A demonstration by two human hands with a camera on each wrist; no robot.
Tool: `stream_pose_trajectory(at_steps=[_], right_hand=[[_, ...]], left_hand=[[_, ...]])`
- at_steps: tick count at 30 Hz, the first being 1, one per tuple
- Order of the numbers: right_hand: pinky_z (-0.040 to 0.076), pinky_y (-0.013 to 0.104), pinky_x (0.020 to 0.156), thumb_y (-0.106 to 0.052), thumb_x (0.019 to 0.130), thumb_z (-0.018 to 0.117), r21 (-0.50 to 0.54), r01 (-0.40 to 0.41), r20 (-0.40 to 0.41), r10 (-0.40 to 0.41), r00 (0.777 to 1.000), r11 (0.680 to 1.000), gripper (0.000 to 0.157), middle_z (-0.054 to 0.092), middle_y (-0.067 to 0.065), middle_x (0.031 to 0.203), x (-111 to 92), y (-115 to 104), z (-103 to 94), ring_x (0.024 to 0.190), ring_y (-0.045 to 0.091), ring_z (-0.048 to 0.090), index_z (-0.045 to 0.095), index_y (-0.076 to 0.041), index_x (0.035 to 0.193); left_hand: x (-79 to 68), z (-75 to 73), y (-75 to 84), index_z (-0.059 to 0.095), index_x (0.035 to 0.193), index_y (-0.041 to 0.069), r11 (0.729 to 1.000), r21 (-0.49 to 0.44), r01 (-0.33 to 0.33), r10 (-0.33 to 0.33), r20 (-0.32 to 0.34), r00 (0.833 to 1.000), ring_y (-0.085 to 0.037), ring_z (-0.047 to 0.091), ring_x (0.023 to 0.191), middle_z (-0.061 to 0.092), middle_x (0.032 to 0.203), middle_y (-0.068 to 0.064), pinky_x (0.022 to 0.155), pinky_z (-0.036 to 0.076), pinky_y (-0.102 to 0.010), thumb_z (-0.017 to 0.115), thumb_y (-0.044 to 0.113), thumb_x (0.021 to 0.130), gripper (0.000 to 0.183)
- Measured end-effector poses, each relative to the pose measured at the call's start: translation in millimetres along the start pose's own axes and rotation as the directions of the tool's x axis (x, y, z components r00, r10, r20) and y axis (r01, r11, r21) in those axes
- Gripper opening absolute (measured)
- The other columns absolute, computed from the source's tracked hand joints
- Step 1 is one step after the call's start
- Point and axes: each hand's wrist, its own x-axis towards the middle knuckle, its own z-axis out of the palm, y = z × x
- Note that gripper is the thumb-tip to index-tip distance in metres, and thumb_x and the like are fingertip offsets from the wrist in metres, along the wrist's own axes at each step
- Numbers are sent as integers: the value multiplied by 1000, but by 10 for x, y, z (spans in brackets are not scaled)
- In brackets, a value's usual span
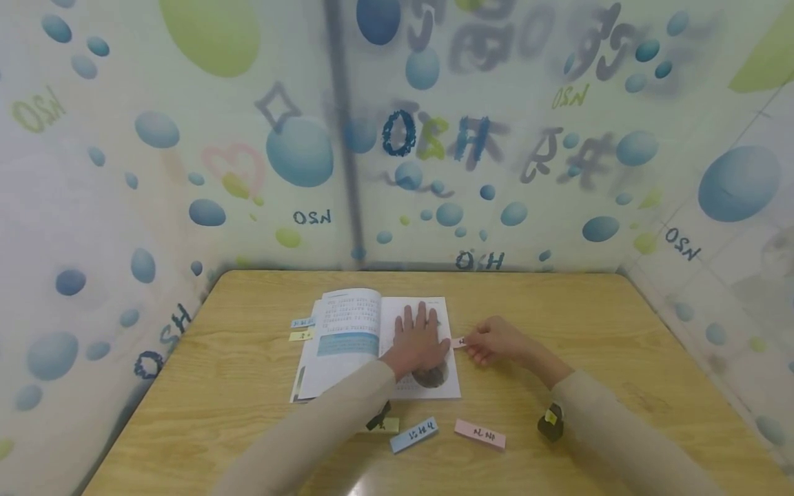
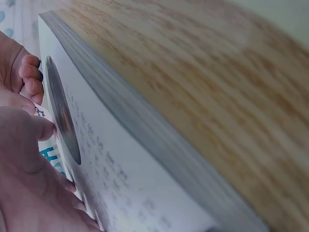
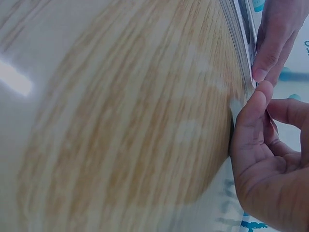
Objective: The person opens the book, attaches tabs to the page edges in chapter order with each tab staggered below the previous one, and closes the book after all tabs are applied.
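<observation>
An open book [image 1: 347, 379] lies on the wooden table. My left hand [image 1: 417, 343] rests flat on its right-hand page, fingers spread over a round dark picture [image 1: 432, 375]. At that page's outer edge, my right hand [image 1: 496, 342] pinches a small pale pink sticky tab [image 1: 459, 342] with writing on it. Most of the tab is hidden by the fingers. In the left wrist view the left thumb [image 2: 44, 128] touches the page close to the right hand [image 2: 21, 72]. The right wrist view has the right thumb and forefinger [image 3: 256, 104] beside the book's edge.
A blue tab [image 1: 303, 322] and a yellow tab [image 1: 300, 336] stick out from the book's left side. Nearer me lie a yellow strip [image 1: 389, 426], a blue strip [image 1: 414, 435] and a pink strip [image 1: 480, 435], all with handwriting. A small dark object [image 1: 551, 422] is by the right sleeve.
</observation>
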Motion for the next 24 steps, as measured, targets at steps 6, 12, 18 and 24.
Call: stream_pose_trajectory(at_steps=[6, 12, 18, 24], right_hand=[[58, 29, 61, -13, 100, 64, -4, 6, 6, -5, 1000, 1000, 19, 67, 8, 78, 15, 10, -5, 66, 17, 65, 71, 3, 94], [58, 29, 62, -13, 100, 64, -15, 4, 20, -4, 1000, 1000, 19, 68, 10, 78, -2, -7, -15, 66, 17, 66, 71, 3, 93], [58, 30, 62, -14, 99, 64, -34, 9, 15, -9, 1000, 999, 18, 68, 11, 79, -3, -13, -19, 68, 19, 66, 71, 2, 94], [59, 31, 63, -12, 100, 63, -59, 5, 1, -5, 1000, 998, 18, 68, 11, 80, 31, 52, -49, 68, 20, 68, 71, 2, 94]], left_hand=[[12, 4, 19, 19, 163, 9, 1000, 22, 3, -3, -6, 1000, -41, 3, 151, 5, 168, -17, 120, 7, -55, 37, 50, 108, 71], [9, -11, 32, 19, 163, 8, 998, 54, 12, -12, -10, 1000, -40, 5, 151, 6, 168, -17, 119, 9, -56, 35, 48, 109, 69], [22, -28, 13, 20, 163, 9, 1000, 23, 9, -9, 15, 1000, -39, 3, 152, 6, 168, -16, 120, 7, -55, 39, 47, 108, 69], [39, -28, -1, 23, 162, 10, 1000, -10, 6, -5, 31, 1000, -37, 5, 152, 8, 168, -14, 120, 8, -54, 44, 46, 107, 70]])
